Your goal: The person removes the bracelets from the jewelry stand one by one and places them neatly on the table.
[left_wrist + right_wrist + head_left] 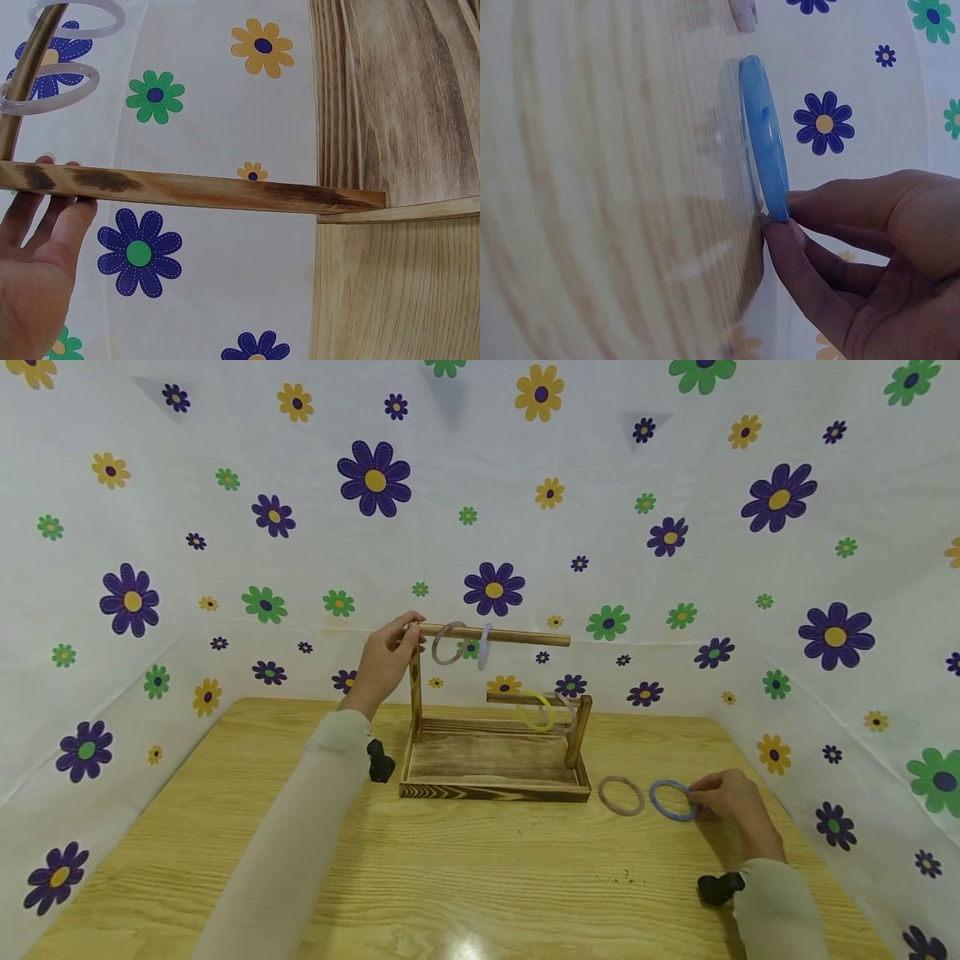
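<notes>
With thumb and fingertips, my right hand (731,802) pinches the near edge of a blue bangle (765,135), tilted slightly off the tabletop in the right wrist view. My left hand (385,660) grips the top of the tall left post of a wooden bangle stand (495,792); in the left wrist view its fingertips show past the post (202,187). From the stand's upper bar hang a brownish bangle (436,647) and a pale lilac bangle (484,652). On the lower bar hang a yellow bangle (552,714) and a pale pinkish bangle (573,717).
A pinkish-brown bangle (602,793) lies on the wooden table (480,868) between the stand's tray and the blue bangle. White cloth walls (465,435) with printed flowers enclose the table at the back and sides. Each wrist carries a small black device (381,762).
</notes>
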{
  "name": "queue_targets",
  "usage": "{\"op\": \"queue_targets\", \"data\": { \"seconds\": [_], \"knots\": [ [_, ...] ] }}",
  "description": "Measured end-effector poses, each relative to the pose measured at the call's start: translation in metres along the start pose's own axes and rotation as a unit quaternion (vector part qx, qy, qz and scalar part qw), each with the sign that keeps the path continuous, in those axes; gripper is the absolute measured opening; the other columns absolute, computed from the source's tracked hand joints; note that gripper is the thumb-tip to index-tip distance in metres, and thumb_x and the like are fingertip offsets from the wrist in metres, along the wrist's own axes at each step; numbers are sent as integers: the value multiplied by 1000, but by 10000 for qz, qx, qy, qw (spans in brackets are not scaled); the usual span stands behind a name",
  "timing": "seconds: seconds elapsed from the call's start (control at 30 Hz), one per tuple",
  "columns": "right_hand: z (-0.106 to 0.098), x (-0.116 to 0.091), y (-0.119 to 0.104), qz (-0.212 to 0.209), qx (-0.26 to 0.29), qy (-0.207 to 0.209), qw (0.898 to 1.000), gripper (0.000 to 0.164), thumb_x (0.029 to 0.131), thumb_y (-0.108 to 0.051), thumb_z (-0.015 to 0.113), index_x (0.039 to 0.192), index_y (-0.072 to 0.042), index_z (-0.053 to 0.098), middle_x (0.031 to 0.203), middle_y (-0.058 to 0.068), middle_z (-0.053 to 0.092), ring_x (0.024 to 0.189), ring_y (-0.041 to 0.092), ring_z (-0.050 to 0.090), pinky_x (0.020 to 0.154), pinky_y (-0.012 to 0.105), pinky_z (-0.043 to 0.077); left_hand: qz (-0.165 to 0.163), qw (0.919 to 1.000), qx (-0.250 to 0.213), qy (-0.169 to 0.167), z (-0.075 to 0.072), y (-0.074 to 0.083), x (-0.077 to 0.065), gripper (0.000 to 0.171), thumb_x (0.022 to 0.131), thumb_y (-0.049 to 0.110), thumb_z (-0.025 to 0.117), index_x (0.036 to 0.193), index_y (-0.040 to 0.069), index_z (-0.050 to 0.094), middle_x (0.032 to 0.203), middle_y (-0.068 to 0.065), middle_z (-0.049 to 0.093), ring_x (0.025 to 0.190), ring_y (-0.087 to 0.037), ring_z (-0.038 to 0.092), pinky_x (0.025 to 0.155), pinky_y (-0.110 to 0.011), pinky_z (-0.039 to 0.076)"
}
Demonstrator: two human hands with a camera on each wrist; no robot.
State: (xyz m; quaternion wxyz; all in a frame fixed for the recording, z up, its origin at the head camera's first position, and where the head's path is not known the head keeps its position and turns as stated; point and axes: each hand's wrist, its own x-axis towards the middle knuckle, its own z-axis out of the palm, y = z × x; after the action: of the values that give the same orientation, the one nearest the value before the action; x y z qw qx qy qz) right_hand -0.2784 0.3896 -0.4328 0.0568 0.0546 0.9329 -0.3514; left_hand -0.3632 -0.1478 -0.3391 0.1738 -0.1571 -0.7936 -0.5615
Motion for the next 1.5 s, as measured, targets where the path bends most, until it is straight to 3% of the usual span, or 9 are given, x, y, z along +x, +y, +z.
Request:
{"op": "queue_targets", "data": {
  "seconds": [0.27,0.6,1.07,1.13,1.3,1.37,1.5],
  "knots": [
    [1,2,2,-53,-123,65,9999,24,93,-4,70,105,17,72,82,17,77,66,13,73,63,28,61,-76,9998,-156,-46,0,-1,1,41,112,30,45,147,11,55,128,-28,62,122,-39,65,109,-52,52],
    [3,2,0,41,-153,157,9998,20,92,-4,70,100,14,73,81,16,76,65,15,73,62,30,62,-14,10000,8,33,-1,0,-1,43,112,36,44,145,12,57,126,-25,64,118,-33,67,106,-43,55],
    [4,3,-1,149,-84,95,9998,21,93,-4,70,102,15,72,82,18,76,64,14,73,61,29,62,-64,10000,1,32,-3,1,-2,43,112,36,44,145,12,57,128,-25,64,122,-35,66,108,-45,54],
    [4,3,-2,150,-63,78,9998,22,93,-4,69,103,16,71,84,20,76,65,15,73,62,30,62,-120,9999,-22,8,-4,10,-6,42,112,32,44,145,10,56,128,-26,64,123,-38,64,109,-47,53],
    [-1,2,-6,51,-263,125,9996,27,94,-8,68,108,15,70,95,26,75,69,17,73,64,30,60,-176,9998,-91,-34,-3,12,-5,40,113,27,43,146,9,56,129,-28,62,125,-41,63,110,-52,51],
    [-3,1,-8,4,-301,153,9994,30,95,-10,66,112,14,69,104,30,74,71,17,74,65,30,60,-110,9999,-67,-9,-2,3,-2,41,112,30,43,146,10,56,129,-28,62,123,-38,65,109,-51,52],
    [-6,-3,-19,-80,-130,94,9998,35,99,-13,64,121,13,65,121,36,67,78,21,76,71,36,64,-15,10000,56,-1,-1,1,-1,42,112,34,43,145,12,57,128,-26,64,118,-33,67,105,-47,55]
  ]
}}
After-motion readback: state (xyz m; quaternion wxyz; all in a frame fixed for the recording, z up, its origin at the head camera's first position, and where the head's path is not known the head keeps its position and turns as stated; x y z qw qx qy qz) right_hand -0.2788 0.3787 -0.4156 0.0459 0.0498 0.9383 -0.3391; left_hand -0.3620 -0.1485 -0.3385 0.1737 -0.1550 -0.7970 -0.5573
